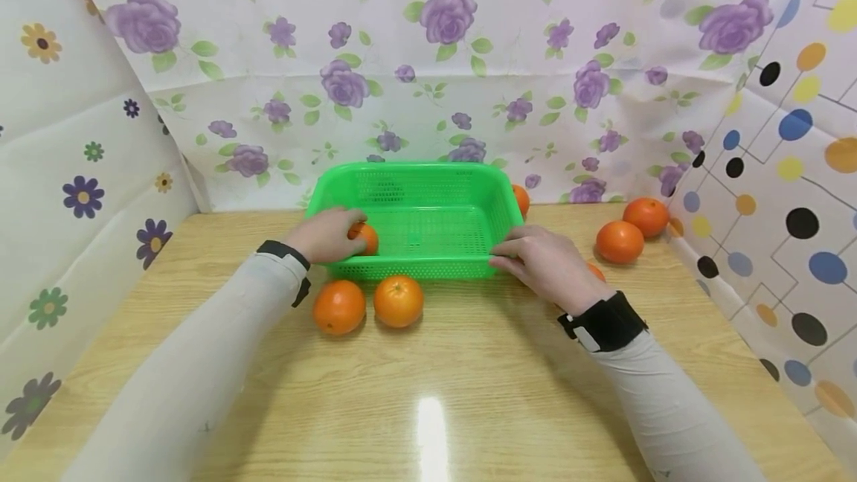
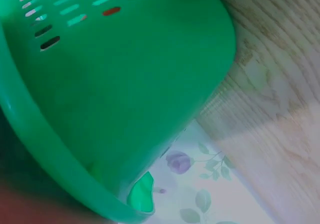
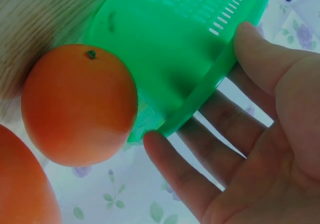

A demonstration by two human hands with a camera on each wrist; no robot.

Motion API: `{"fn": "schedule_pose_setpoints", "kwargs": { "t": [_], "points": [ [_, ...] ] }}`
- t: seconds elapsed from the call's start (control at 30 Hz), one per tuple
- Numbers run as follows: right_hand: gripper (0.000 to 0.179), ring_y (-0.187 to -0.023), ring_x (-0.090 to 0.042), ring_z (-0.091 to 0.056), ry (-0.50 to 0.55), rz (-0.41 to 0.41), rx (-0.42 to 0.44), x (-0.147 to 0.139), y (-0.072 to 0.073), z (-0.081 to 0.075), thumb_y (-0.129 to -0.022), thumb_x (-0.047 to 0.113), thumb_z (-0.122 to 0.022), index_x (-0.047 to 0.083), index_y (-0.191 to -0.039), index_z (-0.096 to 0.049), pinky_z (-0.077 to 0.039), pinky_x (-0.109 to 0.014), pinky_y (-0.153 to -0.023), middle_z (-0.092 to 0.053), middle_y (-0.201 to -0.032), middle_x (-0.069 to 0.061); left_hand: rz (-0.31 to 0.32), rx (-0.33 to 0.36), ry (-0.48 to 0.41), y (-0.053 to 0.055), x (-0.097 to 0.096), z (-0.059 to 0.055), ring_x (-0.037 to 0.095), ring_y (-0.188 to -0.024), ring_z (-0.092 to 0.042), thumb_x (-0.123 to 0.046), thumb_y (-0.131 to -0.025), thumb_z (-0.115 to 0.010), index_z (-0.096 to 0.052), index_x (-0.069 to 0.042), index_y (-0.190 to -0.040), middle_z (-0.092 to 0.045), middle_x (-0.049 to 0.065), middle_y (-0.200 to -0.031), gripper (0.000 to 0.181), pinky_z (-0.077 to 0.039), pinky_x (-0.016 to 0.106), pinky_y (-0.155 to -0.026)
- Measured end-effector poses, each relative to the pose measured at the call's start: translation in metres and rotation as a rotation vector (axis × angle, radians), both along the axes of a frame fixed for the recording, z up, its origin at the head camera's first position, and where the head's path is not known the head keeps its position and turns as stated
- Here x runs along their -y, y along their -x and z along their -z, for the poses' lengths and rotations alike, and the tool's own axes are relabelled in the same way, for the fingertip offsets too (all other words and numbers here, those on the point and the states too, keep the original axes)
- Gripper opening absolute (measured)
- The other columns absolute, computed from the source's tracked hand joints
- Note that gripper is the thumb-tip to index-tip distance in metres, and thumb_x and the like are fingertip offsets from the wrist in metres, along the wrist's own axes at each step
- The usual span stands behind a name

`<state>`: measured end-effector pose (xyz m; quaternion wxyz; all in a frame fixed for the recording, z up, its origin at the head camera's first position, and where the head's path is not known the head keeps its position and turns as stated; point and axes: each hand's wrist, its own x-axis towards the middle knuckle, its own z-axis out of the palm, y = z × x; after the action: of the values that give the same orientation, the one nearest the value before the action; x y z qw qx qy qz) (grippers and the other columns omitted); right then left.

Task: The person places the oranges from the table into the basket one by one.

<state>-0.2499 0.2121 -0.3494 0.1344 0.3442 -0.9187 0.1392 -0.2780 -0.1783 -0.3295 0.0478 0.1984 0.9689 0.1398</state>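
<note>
A green plastic basket point(image 1: 415, 268) with perforated sides stands on the table near the back wall. My left hand point(image 1: 328, 235) reaches over its left end and grips an orange point(image 1: 366, 239) low inside; the fingers partly cover the fruit. In the left wrist view the basket's outer wall point(image 2: 125, 84) fills most of the picture, and the orange is hidden. My right hand point(image 1: 545, 262) holds the basket's rim at the front right corner. The right wrist view shows the thumb and fingers of the right hand point(image 3: 265, 149) on either side of that rim point(image 3: 207, 86).
Two oranges, one point(image 1: 339, 307) beside another point(image 1: 399, 301), lie before the basket. Two more, one point(image 1: 620, 242) and one point(image 1: 646, 217), sit at the right. Another orange point(image 1: 521, 201) shows behind the basket's right end. My right hand partly hides an orange point(image 1: 595, 271).
</note>
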Motion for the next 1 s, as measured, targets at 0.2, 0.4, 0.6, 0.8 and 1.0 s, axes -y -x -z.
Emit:
{"fn": "schedule_pose_setpoints", "kwargs": {
  "t": [0.2,0.4,0.6,0.8,1.0],
  "points": [
    [0.014,-0.094,-0.02,-0.072,-0.004,0.032,-0.008,0.002,-0.001,-0.001,-0.101,0.028,-0.084,0.017,-0.108,-0.089,-0.063,-0.043,-0.079,-0.077,-0.101,0.001,-0.027,-0.039,0.037,-0.004,-0.002,-0.002,0.044,-0.129,-0.061,-0.017,-0.108,-0.061,-0.058,0.007,-0.151,-0.065,0.028,-0.142,0.05,-0.05,0.058,-0.11],
    [0.014,-0.094,-0.021,-0.073,0.0,0.041,-0.015,0.003,0.0,0.001,-0.1,0.027,-0.085,0.016,-0.108,-0.089,-0.064,-0.043,-0.08,-0.078,-0.101,0.001,-0.041,-0.035,0.071,-0.007,-0.003,-0.002,0.046,-0.135,-0.059,-0.018,-0.108,-0.062,-0.059,0.007,-0.151,-0.061,0.031,-0.148,0.05,-0.049,0.059,-0.114],
    [0.014,-0.094,-0.02,-0.073,-0.005,0.038,-0.012,0.003,-0.001,0.001,-0.101,0.027,-0.085,0.016,-0.109,-0.089,-0.064,-0.043,-0.079,-0.079,-0.101,0.001,-0.052,-0.053,0.059,-0.008,-0.001,0.001,0.047,-0.136,-0.058,-0.018,-0.108,-0.062,-0.058,0.007,-0.153,-0.059,0.031,-0.15,0.051,-0.047,0.06,-0.116],
    [0.015,-0.095,-0.021,-0.074,0.001,0.036,-0.01,0.003,0.001,0.002,-0.101,0.027,-0.085,0.015,-0.11,-0.089,-0.064,-0.044,-0.079,-0.079,-0.103,0.0,-0.06,-0.095,0.016,-0.013,0.001,0.0,0.049,-0.142,-0.053,-0.014,-0.107,-0.061,-0.058,0.007,-0.153,-0.057,0.031,-0.152,0.051,-0.043,0.063,-0.119],
    [0.013,-0.094,-0.02,-0.074,0.007,0.036,-0.024,0.004,0.0,0.001,-0.1,0.026,-0.085,0.017,-0.108,-0.089,-0.063,-0.044,-0.078,-0.079,-0.101,0.002,-0.097,-0.163,-0.037,-0.022,0.0,-0.001,0.05,-0.147,-0.048,-0.018,-0.109,-0.061,-0.057,0.003,-0.156,-0.053,0.03,-0.157,0.052,-0.04,0.064,-0.122]
  ]
}}
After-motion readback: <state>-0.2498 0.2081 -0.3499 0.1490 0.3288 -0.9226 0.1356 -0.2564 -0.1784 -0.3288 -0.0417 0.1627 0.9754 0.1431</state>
